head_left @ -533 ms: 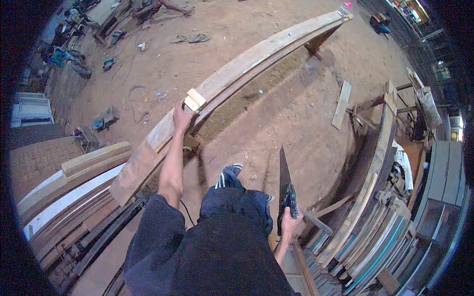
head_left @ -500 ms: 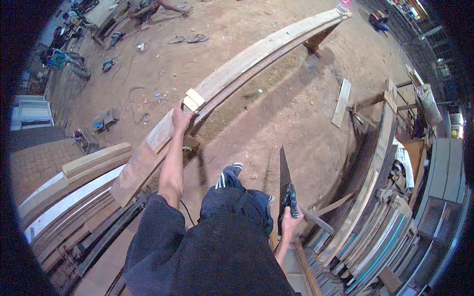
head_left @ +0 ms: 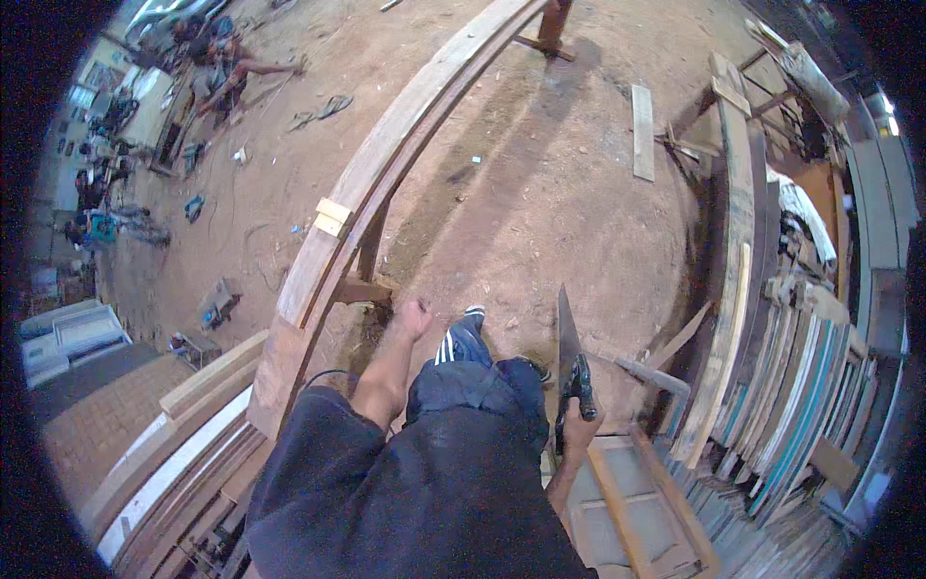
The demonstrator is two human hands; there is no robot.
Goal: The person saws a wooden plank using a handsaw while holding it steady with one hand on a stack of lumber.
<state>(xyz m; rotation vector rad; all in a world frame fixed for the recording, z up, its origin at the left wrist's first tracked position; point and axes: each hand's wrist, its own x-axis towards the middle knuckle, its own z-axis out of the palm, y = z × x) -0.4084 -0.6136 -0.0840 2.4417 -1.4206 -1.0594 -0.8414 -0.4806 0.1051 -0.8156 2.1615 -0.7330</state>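
Note:
My right hand (head_left: 581,427) grips a handsaw by its black handle (head_left: 581,381). The saw's blade (head_left: 567,328) points away from me, narrowing to a tip. My left hand (head_left: 415,318) hangs to the right of the long wooden beam, apart from it. Its fingers look loosely curled, and nothing shows in them. Small pale wood blocks (head_left: 333,217) sit on top of the beam (head_left: 386,145), which runs from near my left side to the far middle. A wooden support (head_left: 365,289) stands under the beam, close beyond my left hand.
Stacked planks (head_left: 207,386) lie at my left. At right are a long timber (head_left: 735,193), upright boards (head_left: 772,376) and a panelled wooden frame (head_left: 617,482). A loose board (head_left: 642,133) lies on the dirt floor, with sandals (head_left: 323,113) farther left.
My left hand has let go of the blocks on the beam and drawn back to the right. The blocks stay on the beam. The view has turned, and my right hand still holds the saw.

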